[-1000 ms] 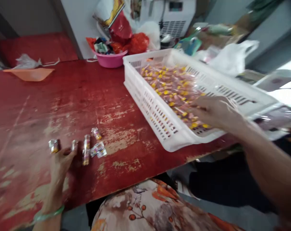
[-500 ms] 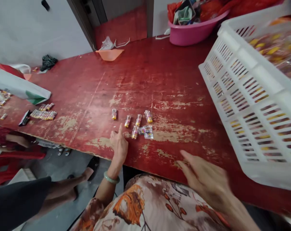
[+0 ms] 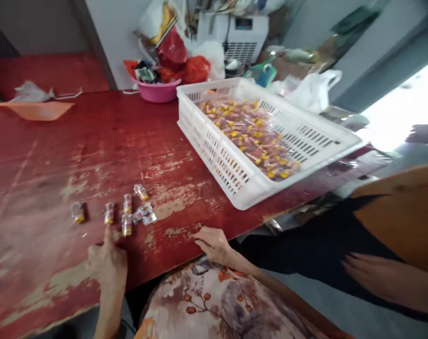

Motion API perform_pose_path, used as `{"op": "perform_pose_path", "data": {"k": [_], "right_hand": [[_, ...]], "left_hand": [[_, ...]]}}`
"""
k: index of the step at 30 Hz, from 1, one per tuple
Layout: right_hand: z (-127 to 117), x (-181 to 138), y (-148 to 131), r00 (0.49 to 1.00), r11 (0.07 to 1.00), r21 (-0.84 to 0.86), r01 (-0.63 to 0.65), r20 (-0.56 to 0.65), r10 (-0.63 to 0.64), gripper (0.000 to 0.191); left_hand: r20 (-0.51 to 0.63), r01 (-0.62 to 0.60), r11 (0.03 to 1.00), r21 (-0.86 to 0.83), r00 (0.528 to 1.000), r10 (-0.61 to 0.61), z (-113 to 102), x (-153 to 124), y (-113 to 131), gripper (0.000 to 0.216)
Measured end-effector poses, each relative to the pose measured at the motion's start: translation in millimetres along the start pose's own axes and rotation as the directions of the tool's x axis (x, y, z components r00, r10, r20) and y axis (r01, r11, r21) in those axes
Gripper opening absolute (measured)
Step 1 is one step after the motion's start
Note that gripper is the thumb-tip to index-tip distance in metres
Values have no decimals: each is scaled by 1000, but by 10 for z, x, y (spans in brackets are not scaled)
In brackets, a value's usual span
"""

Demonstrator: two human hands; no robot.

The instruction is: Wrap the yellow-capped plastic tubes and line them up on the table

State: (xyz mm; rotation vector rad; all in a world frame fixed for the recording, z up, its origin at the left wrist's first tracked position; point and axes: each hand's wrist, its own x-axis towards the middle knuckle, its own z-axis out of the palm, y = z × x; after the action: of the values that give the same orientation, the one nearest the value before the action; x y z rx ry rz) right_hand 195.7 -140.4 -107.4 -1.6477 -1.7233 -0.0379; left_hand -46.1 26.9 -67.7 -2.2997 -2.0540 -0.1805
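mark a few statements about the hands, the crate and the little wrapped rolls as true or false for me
1. The left hand points one of its fingers at a small wrapped roll. True.
2. The right hand is inside the crate. False: it lies at the near edge of the red table.
3. The white crate holds a heap of yellow-ended pieces. True.
4. Only two wrapped rolls lie on the table. False: five show, with some flat, shiny packets beside them.
5. A pink basin stands near the crate's far left corner. True.
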Motion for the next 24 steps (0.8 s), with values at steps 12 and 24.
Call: {"op": "perform_pose_path", "data": {"k": [12, 24], "right_hand": [[-611, 899, 131, 576, 469, -335, 817, 511, -639, 35], [686, 1357, 48, -233, -689, -614, 385, 658, -716, 42]], "left_hand": [[34, 51, 998, 38, 998, -52, -25, -206, 36, 54], [33, 76, 997, -7, 997, -76, -19, -423, 43, 56]]}}
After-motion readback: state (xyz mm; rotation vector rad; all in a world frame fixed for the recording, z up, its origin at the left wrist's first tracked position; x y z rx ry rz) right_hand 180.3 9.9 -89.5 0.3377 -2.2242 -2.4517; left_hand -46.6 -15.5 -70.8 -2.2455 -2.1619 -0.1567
